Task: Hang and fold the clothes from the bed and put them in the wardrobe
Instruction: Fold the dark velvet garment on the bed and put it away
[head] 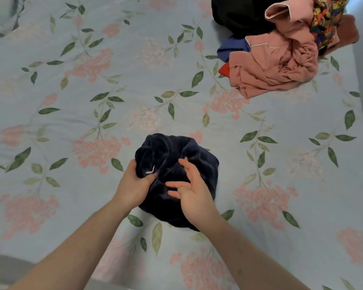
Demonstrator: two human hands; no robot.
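one navy garment [176, 164], two hands, one pile of clothes [281, 49].

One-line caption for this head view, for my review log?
Left hand grips a bunched navy garment on the floral bedsheet; right hand open over it.

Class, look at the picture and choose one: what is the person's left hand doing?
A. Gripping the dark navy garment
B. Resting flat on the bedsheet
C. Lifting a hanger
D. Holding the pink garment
A: the left hand has its fingers curled into a fold of the dark navy garment near the bed's front edge.
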